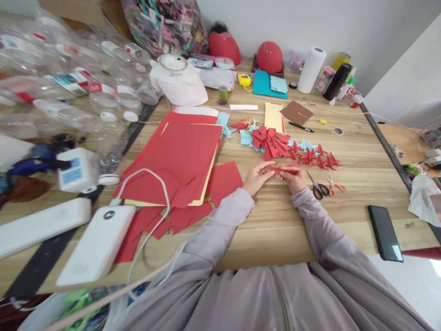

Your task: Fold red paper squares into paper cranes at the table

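Observation:
Between both hands, just above the wooden table, is a piece of folded red paper (pixel 289 170). My left hand (pixel 259 177) pinches its left end. At its other end my right hand (pixel 295 180) grips it with fingers closed. Right behind the hands lie a heap of folded red paper pieces (pixel 270 141) and several pointed red paper shapes (pixel 310 157), with light blue ones (pixel 305 145) among them. Black-handled scissors (pixel 319 189) and orange-handled scissors (pixel 333 185) lie to the right of my right hand.
Red paper sheets (pixel 186 156) are stacked on the left, with cut red pieces (pixel 186 218) in front. A white power bank (pixel 99 243) with a cable lies at the front left. Plastic bottles (pixel 65 115) crowd the left side. A phone (pixel 385 232) lies at the right.

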The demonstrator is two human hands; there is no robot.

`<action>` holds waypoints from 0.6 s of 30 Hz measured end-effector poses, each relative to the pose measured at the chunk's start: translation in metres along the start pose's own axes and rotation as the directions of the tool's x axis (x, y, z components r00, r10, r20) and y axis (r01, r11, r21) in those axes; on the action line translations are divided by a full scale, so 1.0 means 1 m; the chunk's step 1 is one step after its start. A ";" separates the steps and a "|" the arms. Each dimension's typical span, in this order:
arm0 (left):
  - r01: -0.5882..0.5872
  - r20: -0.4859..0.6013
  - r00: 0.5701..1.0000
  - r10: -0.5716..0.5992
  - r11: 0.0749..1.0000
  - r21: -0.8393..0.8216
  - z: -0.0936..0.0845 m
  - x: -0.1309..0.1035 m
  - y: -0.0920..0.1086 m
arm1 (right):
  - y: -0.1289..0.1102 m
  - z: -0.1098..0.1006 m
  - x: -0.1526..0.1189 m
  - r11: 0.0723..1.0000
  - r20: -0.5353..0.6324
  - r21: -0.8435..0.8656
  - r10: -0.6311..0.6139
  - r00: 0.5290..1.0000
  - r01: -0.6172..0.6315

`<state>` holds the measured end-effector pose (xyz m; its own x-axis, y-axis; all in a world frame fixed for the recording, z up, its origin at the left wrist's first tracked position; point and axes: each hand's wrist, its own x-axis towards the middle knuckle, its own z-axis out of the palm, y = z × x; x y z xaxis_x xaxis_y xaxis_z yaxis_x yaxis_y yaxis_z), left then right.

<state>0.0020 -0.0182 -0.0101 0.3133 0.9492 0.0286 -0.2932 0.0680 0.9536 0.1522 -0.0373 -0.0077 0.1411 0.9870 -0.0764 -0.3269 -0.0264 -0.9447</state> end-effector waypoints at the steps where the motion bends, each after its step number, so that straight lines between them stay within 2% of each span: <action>1: -0.009 0.005 1.000 0.009 0.999 0.037 0.001 0.000 0.000 | 0.000 0.001 0.000 1.000 0.013 -0.003 -0.003 1.000 0.003; 5: -0.029 -0.004 1.000 0.030 0.993 0.116 0.004 -0.001 -0.002 | 0.001 0.002 -0.001 1.000 0.048 -0.027 -0.007 0.999 0.008; 12: -0.058 -0.017 0.998 0.061 0.990 0.125 0.003 -0.001 -0.002 | -0.001 0.003 -0.001 0.999 0.071 -0.035 0.034 0.997 -0.032; 18: 0.021 -0.040 0.999 -0.019 0.998 0.057 -0.001 0.001 -0.002 | 0.002 -0.010 0.003 0.991 0.190 -0.108 -0.055 0.980 0.077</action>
<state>0.0022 -0.0174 -0.0121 0.2826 0.9592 -0.0014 -0.2341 0.0704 0.9697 0.1615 -0.0361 -0.0132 -0.0208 0.9991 0.0379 -0.2127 0.0327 -0.9766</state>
